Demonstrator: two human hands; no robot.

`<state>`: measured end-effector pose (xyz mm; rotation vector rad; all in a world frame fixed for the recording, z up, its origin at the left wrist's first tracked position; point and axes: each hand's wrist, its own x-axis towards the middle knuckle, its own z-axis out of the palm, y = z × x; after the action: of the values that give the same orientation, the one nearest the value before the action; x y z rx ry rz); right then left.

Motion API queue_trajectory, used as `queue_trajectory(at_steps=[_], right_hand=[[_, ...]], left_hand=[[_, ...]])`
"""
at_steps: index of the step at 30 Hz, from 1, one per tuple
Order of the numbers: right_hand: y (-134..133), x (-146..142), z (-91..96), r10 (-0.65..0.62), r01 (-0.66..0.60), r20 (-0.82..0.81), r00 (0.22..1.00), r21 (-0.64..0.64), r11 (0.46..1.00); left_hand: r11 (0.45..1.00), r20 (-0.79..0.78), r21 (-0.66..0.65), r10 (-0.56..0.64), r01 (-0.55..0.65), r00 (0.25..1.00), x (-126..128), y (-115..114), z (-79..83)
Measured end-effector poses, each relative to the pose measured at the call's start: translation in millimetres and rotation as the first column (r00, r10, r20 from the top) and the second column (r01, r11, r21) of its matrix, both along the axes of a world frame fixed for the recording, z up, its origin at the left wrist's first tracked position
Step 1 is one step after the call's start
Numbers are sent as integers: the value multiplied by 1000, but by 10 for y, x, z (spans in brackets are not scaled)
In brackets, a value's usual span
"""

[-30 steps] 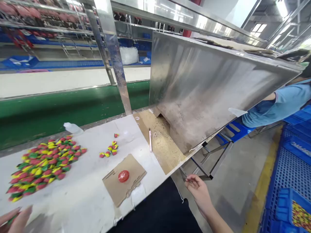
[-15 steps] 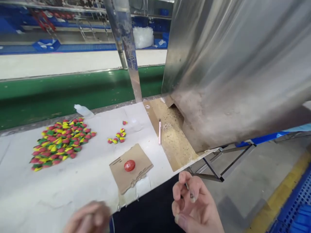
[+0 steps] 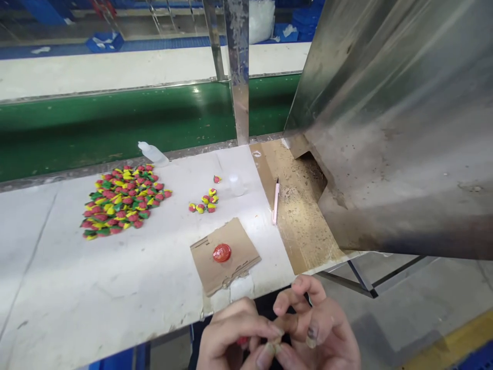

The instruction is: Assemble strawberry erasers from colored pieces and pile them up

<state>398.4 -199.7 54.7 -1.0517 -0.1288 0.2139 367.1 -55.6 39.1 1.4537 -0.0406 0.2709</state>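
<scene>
My left hand (image 3: pixel 236 331) and my right hand (image 3: pixel 323 326) meet at the table's near edge, fingertips pinched together. A bit of a small red piece (image 3: pixel 242 340) shows between the left fingers. What the right thumb and finger pinch is too small to make out; its other fingers are curled and raised. Just beyond the hands, a glossy red blob (image 3: pixel 222 253) sits on a square of cardboard (image 3: pixel 242 241). Several small red, yellow and green pieces (image 3: pixel 208 199) lie loosely behind it. A large pile of similar pieces (image 3: pixel 123 200) is spread to the left.
A translucent squeeze bottle (image 3: pixel 153 153) lies behind the pile. On the right, a pink pen (image 3: pixel 276 203) rests by a brown board (image 3: pixel 304 226). A big metal panel (image 3: pixel 404 154) rises there. Behind the white table (image 3: pixel 154 277) run a metal post (image 3: pixel 239 77) and a green belt (image 3: pixel 154 115).
My left hand has moved right from over the table edge to meet my right hand, and their fingertips now touch. The view has shifted, so the table things appear farther right and slightly higher.
</scene>
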Motion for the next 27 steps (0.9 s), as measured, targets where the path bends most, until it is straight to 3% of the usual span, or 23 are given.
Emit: queue_trajectory(at_steps=[4,9,14,16,21,27], right_hand=[[-70,90,-168,151,-142,151,977,-70,987],[21,77,-263,-24,24,193,981,7,1000],[-57,161,-170,164,-141,218,962,-116,983],[-98,194,-145,185,-152,226,956,-158,976],[-116,169,-180,169,-149,169,971,-128,981],[-228,177,-229,193,-179,88,977,-148,973]], left_hand=[[1000,-28,-20,3,-4,1000,41,-33,-13],[1000,-49,-22,3,-4,999,72,12,-28],[999,-59,-45,-19,16,998,62,57,-57],[999,-50,-31,-23,22,998,44,73,-66],[998,-34,55,-12,14,999,31,92,-85],[989,1,115,89,-88,996,-37,164,-97]])
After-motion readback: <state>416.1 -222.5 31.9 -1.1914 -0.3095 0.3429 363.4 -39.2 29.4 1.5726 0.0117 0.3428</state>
